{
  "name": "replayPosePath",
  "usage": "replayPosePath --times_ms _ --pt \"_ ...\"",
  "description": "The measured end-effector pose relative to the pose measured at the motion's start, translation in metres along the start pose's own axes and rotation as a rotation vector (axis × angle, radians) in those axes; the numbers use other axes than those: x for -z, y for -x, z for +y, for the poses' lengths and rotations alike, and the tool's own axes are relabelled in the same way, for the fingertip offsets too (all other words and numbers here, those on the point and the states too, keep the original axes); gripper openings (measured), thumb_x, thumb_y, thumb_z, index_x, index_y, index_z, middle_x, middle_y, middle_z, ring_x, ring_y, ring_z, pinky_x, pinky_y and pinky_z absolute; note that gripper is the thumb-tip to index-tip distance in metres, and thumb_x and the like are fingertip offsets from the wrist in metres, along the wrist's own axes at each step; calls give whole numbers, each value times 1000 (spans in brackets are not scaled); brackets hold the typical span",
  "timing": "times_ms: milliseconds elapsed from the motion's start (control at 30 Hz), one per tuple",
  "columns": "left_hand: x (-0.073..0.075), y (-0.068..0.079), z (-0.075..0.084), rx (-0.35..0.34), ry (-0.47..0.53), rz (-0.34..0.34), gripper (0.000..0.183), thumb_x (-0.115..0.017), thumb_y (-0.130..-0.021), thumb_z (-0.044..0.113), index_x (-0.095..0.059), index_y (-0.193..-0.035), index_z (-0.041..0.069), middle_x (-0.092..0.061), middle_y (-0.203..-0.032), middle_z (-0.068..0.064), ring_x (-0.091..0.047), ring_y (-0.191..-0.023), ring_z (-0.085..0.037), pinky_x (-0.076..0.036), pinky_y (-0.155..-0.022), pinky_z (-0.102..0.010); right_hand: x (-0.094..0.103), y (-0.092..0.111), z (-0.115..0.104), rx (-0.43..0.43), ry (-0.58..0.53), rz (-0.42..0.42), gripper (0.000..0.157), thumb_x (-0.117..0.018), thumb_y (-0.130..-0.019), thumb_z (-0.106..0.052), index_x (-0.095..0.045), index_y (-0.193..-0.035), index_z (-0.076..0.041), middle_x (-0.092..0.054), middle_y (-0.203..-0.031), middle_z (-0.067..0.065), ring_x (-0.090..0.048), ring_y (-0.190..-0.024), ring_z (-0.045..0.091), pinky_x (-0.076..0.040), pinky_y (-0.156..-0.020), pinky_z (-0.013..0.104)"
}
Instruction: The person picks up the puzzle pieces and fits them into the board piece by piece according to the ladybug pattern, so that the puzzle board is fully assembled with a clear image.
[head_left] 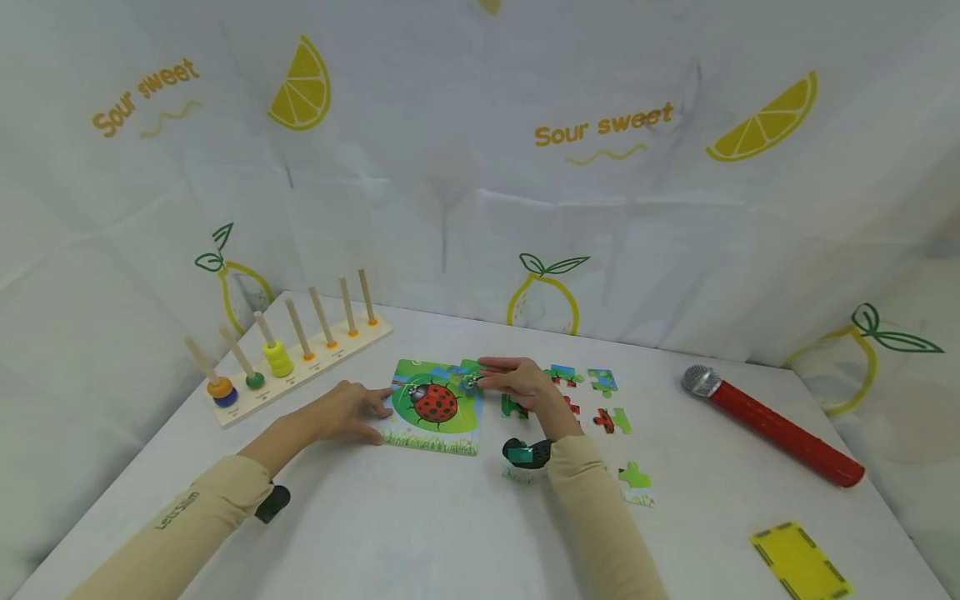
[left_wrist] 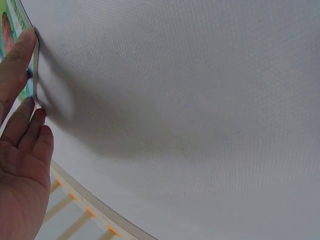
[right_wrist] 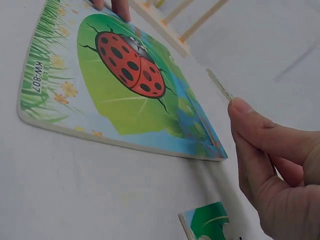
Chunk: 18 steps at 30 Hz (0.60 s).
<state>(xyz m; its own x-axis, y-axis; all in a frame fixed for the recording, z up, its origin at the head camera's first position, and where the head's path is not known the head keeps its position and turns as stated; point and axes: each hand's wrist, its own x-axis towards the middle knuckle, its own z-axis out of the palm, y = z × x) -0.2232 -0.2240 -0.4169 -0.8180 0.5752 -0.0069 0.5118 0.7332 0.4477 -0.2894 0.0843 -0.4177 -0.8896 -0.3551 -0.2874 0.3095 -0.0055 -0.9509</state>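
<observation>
A ladybug puzzle board [head_left: 431, 440] lies flat on the white table in front of me. My left hand [head_left: 347, 412] rests at its left edge, thumb and fingertips touching the side, as the left wrist view also shows. With thumb and fingers, my right hand [head_left: 517, 383] pinches a small green puzzle piece [head_left: 470, 381] over the board's upper right corner. In the right wrist view this puzzle piece [right_wrist: 218, 84] appears edge-on, raised beyond the board [right_wrist: 120, 100]. A loose green puzzle piece [right_wrist: 207, 220] lies below that hand.
Several loose puzzle pieces [head_left: 635, 475] lie right of the board, some partly hidden by my right arm. At the left stands a wooden peg counter [head_left: 292, 375] with coloured beads. A red microphone [head_left: 780, 429] and a yellow card [head_left: 801, 562] lie on the right.
</observation>
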Motion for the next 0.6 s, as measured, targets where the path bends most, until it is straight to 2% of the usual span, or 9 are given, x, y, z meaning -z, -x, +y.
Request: replayPosePath --times_ms 267,467,600 --pt "0 -2 1 -5 13 -8 40 -82 -72 28 -74 -104 5 -57 -130 -18 -55 -118 -38 -42 -99 -52 -17 -3 6 -1 -13 -20 48 -56 -88 17 -47 -134 11 -47 -138 26 -57 -119 27 -51 -91 30" --pt "1 -1 3 -2 8 -11 40 -82 -73 28 -73 -104 5 -57 -130 -18 -56 -117 -37 -40 -99 -52 -31 -5 8 3 -45 6 48 -57 -85 20 -51 -131 11 -51 -135 26 -63 -109 21 -51 -90 30" --pt "1 -1 2 9 15 -15 40 -82 -73 27 -73 -104 5 -56 -131 -18 -55 -119 -37 -40 -100 -52 -40 -6 9 25 -19 24 45 -60 -83 19 -54 -128 12 -56 -129 26 -65 -106 22 -52 -90 32"
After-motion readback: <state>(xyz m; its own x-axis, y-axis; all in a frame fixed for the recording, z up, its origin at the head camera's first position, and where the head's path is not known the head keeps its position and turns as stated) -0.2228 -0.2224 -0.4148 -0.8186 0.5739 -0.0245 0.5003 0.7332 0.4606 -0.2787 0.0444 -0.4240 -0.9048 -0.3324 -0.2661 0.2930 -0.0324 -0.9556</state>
